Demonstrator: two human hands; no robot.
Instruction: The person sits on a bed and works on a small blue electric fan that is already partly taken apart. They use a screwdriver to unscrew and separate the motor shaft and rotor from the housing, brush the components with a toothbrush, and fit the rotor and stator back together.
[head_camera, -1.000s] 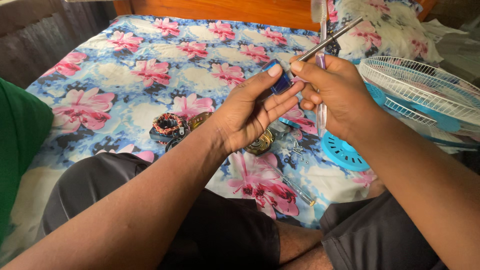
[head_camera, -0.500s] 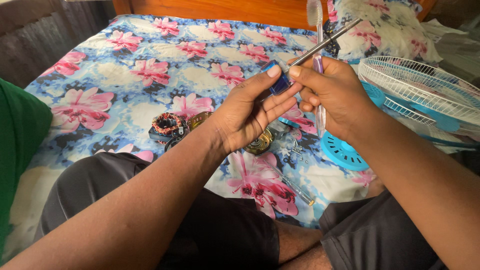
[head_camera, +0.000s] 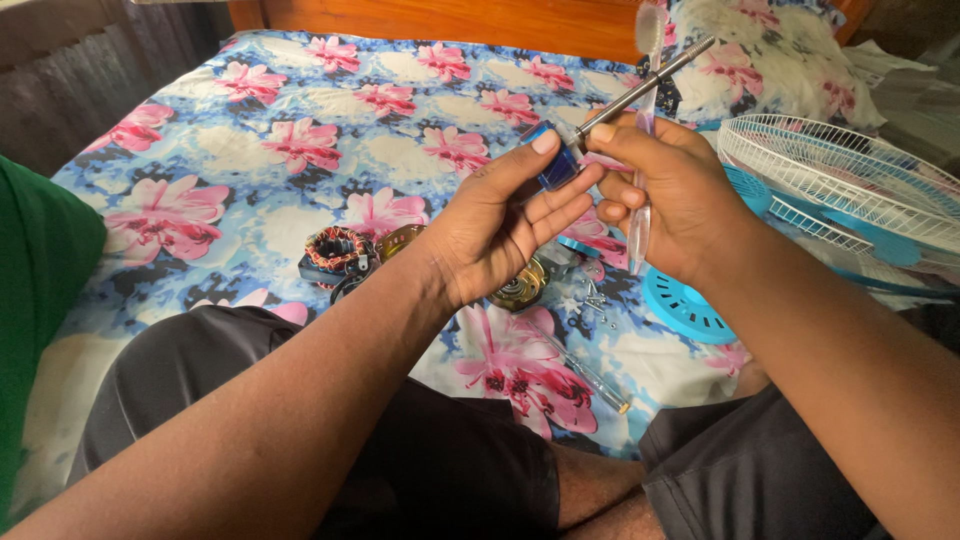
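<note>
From the head camera, the left hand (head_camera: 500, 225) pinches a small blue part (head_camera: 556, 168) between thumb and fingers (head_camera: 560, 205), holding it steady. The right hand (head_camera: 670, 195) is closed on a metal shaft (head_camera: 645, 85) that meets the part. Below the fingers, a copper-wound stator (head_camera: 338, 250) rests on the bed (head_camera: 300, 140).

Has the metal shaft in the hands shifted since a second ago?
Barely, if at all. The metal shaft lies at the same slant, its threaded tip pointing up-right near the wooden headboard, pinched between left hand and right hand.
</note>
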